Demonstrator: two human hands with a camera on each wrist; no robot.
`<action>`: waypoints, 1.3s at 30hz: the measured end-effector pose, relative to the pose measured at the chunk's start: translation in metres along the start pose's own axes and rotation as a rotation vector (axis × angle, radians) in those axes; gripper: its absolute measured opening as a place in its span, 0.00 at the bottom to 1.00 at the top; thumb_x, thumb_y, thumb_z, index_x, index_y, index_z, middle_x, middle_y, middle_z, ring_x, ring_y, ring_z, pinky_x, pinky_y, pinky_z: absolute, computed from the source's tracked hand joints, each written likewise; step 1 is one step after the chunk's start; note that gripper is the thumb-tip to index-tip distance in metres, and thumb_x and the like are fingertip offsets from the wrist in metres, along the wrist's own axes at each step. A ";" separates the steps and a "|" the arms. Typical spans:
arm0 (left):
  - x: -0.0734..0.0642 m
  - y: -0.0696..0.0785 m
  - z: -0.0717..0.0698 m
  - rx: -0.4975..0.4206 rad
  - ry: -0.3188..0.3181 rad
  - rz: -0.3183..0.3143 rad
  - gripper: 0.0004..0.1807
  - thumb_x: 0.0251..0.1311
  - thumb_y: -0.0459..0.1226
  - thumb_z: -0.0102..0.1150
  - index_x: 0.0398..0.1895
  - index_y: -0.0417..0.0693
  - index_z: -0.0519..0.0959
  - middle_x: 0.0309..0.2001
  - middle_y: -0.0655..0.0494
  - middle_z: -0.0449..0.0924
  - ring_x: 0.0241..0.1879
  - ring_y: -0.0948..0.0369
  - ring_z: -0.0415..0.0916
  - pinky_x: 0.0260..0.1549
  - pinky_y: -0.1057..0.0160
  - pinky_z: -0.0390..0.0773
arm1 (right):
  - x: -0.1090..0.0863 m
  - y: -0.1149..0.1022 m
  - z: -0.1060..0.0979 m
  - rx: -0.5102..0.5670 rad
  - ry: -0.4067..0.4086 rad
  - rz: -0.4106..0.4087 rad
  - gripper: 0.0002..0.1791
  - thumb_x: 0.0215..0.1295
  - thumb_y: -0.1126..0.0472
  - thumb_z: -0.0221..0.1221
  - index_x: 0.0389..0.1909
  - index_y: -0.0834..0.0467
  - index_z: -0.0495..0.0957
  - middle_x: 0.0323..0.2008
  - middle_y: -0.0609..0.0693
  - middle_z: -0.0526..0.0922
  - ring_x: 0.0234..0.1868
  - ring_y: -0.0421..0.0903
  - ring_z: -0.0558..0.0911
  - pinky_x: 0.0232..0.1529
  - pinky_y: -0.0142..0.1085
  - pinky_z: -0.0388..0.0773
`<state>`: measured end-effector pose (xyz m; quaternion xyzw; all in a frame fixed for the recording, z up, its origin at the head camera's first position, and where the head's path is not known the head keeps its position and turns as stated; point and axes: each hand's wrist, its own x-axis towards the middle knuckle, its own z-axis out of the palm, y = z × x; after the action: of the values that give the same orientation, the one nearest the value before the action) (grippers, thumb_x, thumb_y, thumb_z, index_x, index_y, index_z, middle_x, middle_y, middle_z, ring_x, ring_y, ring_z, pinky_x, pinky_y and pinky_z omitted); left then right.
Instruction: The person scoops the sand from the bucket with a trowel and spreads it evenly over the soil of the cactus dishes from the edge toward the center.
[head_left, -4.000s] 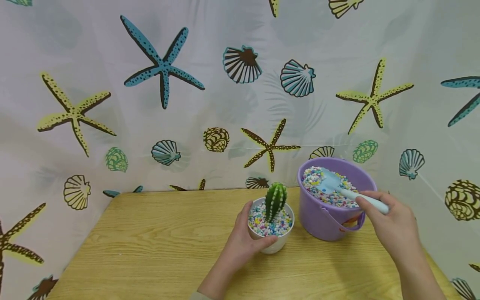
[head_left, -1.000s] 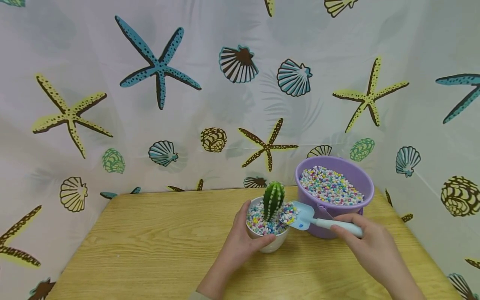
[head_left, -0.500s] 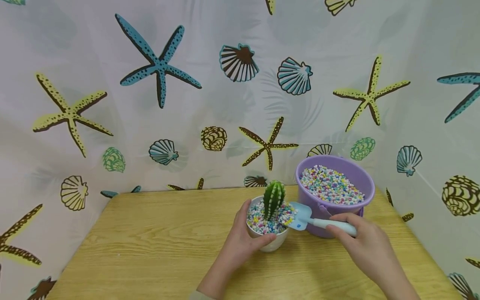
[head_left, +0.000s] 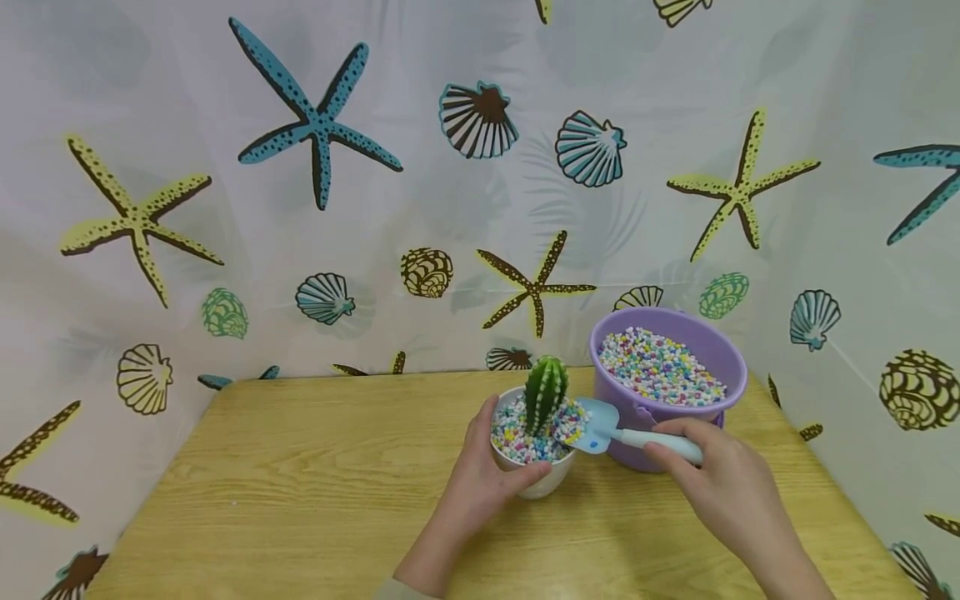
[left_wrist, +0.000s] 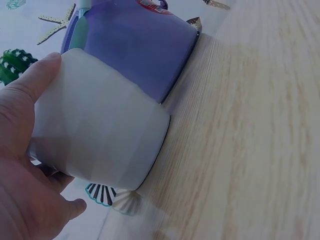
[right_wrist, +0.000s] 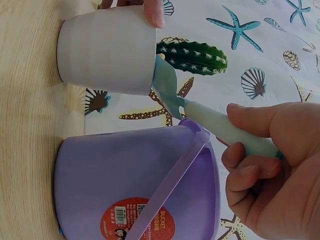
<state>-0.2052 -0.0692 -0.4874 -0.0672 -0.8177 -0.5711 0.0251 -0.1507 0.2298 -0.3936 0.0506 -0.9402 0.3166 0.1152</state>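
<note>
A white flowerpot [head_left: 546, 483] holds a small green cactus [head_left: 545, 396] among multicoloured pebbles [head_left: 517, 437]. My left hand [head_left: 486, 479] grips this pot from its left side, thumb near the front of the rim, and in the left wrist view its base sits on the wood. My right hand [head_left: 723, 475] grips the pale handle of a light blue toy shovel [head_left: 602, 427]. The shovel's blade lies over the pot's right rim, beside the cactus, with pebbles at its tip. In the right wrist view the blade [right_wrist: 165, 80] slopes down into the pot's mouth.
Right behind the shovel stands a purple bucket [head_left: 723, 362], partly filled with similar pebbles [head_left: 660, 367]. Its handle [right_wrist: 170, 185] hangs down the side. The wooden table [head_left: 315, 475] reaches back to a curtain [head_left: 420, 200] printed with starfish and shells.
Since the oldest frame the shovel has come left out of the bucket to the pot's rim, carrying pebbles. In the last second it has edged slightly further left. The left hand stays on the pot.
</note>
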 end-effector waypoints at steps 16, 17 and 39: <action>-0.001 0.004 0.010 0.048 0.080 -0.008 0.71 0.53 0.55 0.88 0.91 0.46 0.49 0.83 0.36 0.57 0.80 0.37 0.62 0.76 0.34 0.64 | 0.004 -0.005 0.000 -0.045 0.064 -0.062 0.14 0.76 0.45 0.71 0.52 0.48 0.90 0.39 0.42 0.89 0.36 0.44 0.80 0.40 0.45 0.77; -0.001 0.004 0.011 0.052 0.088 -0.011 0.71 0.53 0.55 0.88 0.91 0.47 0.49 0.83 0.36 0.57 0.80 0.37 0.62 0.76 0.34 0.65 | 0.004 -0.006 0.001 -0.048 0.072 -0.070 0.13 0.76 0.45 0.71 0.51 0.48 0.91 0.40 0.42 0.89 0.36 0.44 0.81 0.40 0.46 0.77; 0.001 0.001 -0.009 -0.029 -0.051 -0.049 0.70 0.59 0.54 0.85 0.93 0.54 0.43 0.88 0.38 0.49 0.85 0.36 0.49 0.79 0.30 0.53 | 0.006 -0.013 0.012 -0.101 0.181 -0.146 0.14 0.72 0.52 0.75 0.53 0.54 0.91 0.44 0.49 0.92 0.35 0.46 0.85 0.33 0.51 0.80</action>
<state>-0.2064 -0.0771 -0.4835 -0.0621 -0.8110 -0.5817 -0.0104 -0.1562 0.2119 -0.3938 0.0841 -0.9344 0.2630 0.2249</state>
